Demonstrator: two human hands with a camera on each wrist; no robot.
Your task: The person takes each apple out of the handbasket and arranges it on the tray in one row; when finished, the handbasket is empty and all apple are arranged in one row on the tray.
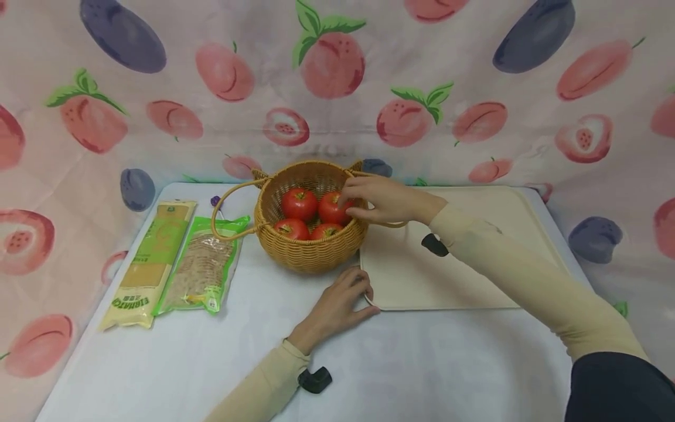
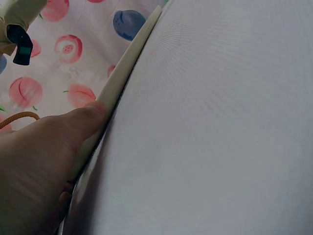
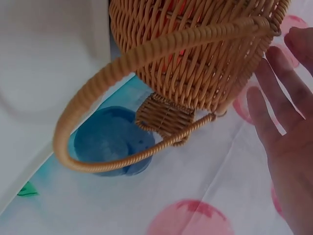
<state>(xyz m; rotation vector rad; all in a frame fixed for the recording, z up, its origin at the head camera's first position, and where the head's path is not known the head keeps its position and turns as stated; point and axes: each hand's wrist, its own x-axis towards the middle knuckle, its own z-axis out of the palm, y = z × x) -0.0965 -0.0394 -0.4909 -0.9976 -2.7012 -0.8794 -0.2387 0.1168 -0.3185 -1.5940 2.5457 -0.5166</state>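
A round wicker basket stands at the back middle, holding several red tomatoes. My right hand reaches over its right rim, fingertips beside the right-hand tomato. In the right wrist view the fingers of this hand are extended and spread, close to the basket's wicker side, with a looped handle nearby. My left hand holds the near left corner of a cream tray. In the left wrist view its thumb presses the tray's rim; the other fingers are mostly hidden.
Left of the basket lie a long yellow-green packet and a clear, green-edged bag of brownish contents. A small purple item is behind them. A fruit-print cloth hangs behind the white-covered table.
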